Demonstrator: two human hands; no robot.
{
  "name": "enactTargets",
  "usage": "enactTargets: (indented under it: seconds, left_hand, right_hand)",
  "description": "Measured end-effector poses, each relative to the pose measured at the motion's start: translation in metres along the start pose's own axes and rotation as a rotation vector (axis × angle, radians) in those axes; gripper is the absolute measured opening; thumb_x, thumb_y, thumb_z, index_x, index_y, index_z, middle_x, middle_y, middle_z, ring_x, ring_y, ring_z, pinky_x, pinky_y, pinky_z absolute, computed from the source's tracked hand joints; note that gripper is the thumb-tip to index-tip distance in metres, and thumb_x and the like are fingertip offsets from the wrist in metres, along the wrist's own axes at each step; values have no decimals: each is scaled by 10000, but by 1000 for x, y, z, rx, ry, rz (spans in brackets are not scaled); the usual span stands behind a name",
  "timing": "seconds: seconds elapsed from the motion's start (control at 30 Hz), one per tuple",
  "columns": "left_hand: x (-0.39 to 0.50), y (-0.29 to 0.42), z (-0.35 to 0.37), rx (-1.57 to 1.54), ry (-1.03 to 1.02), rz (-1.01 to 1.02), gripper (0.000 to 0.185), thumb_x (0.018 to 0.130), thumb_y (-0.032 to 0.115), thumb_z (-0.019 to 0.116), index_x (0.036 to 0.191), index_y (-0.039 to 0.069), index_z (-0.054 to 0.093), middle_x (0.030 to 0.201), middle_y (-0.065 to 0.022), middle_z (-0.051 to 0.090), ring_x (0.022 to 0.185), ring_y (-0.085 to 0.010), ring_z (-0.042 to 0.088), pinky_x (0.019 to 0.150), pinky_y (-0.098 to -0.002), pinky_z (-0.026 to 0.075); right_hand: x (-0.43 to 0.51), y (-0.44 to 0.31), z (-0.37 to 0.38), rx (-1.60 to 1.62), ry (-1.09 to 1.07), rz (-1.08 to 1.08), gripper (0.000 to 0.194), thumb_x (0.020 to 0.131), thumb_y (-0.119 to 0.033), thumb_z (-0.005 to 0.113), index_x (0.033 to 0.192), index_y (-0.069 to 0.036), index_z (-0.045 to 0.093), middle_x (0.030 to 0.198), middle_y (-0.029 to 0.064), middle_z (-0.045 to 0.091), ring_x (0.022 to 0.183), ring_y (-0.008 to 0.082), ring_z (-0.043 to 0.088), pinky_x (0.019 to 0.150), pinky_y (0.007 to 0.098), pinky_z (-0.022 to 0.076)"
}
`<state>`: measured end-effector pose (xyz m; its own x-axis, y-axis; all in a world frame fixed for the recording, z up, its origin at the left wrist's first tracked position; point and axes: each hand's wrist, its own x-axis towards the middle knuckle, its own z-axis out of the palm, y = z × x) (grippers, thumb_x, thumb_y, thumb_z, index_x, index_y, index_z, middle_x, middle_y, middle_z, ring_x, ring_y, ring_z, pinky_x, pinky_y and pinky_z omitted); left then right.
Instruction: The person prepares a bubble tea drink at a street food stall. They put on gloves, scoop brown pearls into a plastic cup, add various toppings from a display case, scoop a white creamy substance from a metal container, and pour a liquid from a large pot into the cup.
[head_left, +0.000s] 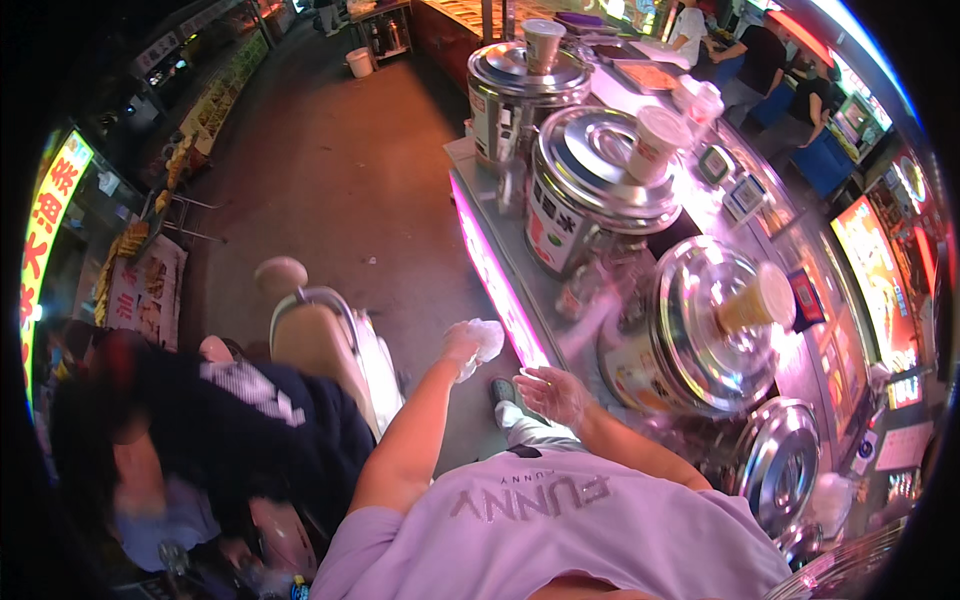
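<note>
Both my hands are in front of my body, beside a counter with a pink-lit edge (487, 259). A crumpled clear-white plastic covering is bunched over the fingers of my left hand (472, 346); whether anything lies inside it I cannot tell. My right hand (555, 395), in a thin clear glove, is turned partly palm up with its fingers extended near the counter's edge. Closest to it stands a steel drum (637, 360) with a shiny lid, on which a filled cup (754, 300) rests. Clear plastic items (589, 289), blurred, lie between this drum and the one beyond.
Farther along are two more lidded steel drums (555, 217) with cups on top. Payment stands (744, 196) line the counter's far side. On my left, a person in a dark top (247, 442) bends close beside a scooter (315, 345). Other people work beyond the counter.
</note>
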<state>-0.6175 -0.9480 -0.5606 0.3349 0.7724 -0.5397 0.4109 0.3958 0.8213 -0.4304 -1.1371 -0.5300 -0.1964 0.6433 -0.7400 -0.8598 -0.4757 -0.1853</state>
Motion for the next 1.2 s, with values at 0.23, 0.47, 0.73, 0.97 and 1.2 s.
enactTargets:
  seconds: [0.23,0.47,0.73,0.97,1.2]
  left_hand:
    - [75,-29,-77,-329,280,-163,304,856,-70,488,1120,40,593,1030,-163,654,735,-278,657,429,-387,475]
    - [129,-9,-158,-540,211,-298,181,885,-21,538,922,100,668,821,-59,652,577,-197,596,380,-330,389]
    - [249,87,-220,-337,-184,87,121,982,169,587,950,69,646,802,-46,622,731,-199,638,675,-357,531]
    - [324,223,-345,496,-133,301,328,976,304,570,1176,58,653,1178,-185,697,1169,-388,641,999,-460,501]
    - [413,274,-425,658,-101,695,658,851,96,573,1499,52,471,1449,-337,490,1263,-545,516,1089,-538,453]
  right_hand:
    - [77,-60,37,76,-85,-17,261,1026,-206,650,1200,-14,689,1012,133,752,739,173,676,631,295,544]
    - [130,-104,127,-68,-64,46,282,1035,-171,643,1244,16,666,940,120,730,699,147,641,634,248,550]
    - [258,-150,271,-511,-19,-59,685,980,-427,730,1489,-54,465,1311,144,611,1009,233,683,867,351,573]
    - [410,-187,431,-197,-213,-131,469,976,-259,737,1366,-51,579,1287,87,677,1165,236,681,1019,411,560]
    - [533,-257,531,-8,-89,-203,132,916,-71,707,1047,-68,722,1042,32,726,952,169,716,866,322,585]
